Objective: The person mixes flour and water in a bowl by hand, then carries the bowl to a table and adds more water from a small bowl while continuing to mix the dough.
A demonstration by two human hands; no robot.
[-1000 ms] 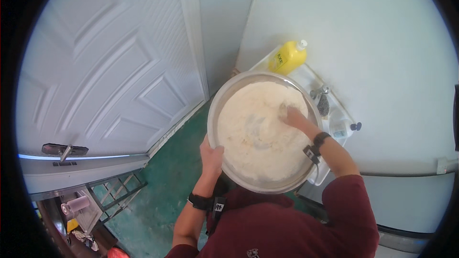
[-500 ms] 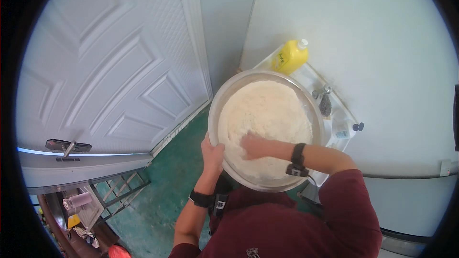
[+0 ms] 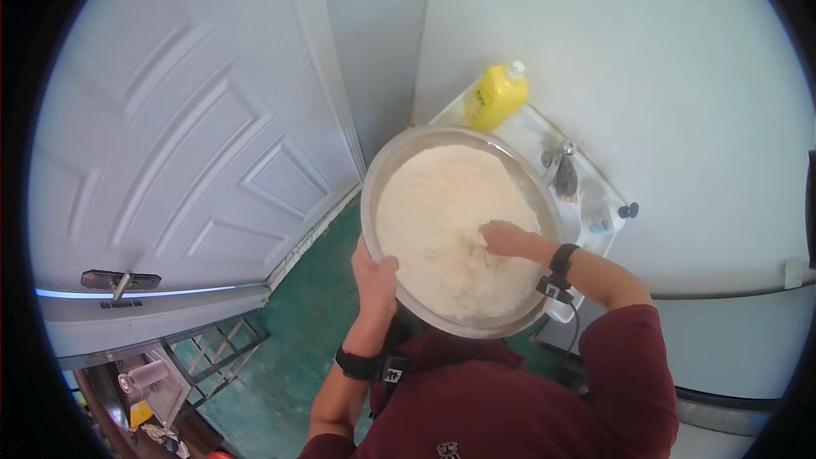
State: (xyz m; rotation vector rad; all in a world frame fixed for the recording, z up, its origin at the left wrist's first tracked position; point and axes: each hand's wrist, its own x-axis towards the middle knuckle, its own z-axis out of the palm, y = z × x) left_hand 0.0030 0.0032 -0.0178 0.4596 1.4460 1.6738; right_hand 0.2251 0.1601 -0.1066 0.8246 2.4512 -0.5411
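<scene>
A wide round metal bowl (image 3: 371, 204), tilted slightly, is filled with pale, cream-coloured flour (image 3: 433, 191). My left hand (image 3: 375, 276) grips the bowl's rim on the near left side, thumb on the rim and the other fingers hidden behind the wall. Inside the bowl, toward its right, my right hand (image 3: 508, 240) is curled closed in the flour, its fingertips partly hidden. Loose, crumbly flour lies just left of and below those fingers.
Behind the bowl is a white sink (image 3: 586, 234) holding a yellow pump bottle (image 3: 495, 98), a metal tap (image 3: 566, 150), a grey scrubber (image 3: 565, 177) and a clear container (image 3: 597, 219). A white panelled door (image 3: 212, 136) stands left; a metal rack (image 3: 223, 353) is lower left.
My right hand has moved right and slightly up through the flour, leaving a disturbed patch. My left hand stays on the rim. The bowl appears slightly farther left in view.
</scene>
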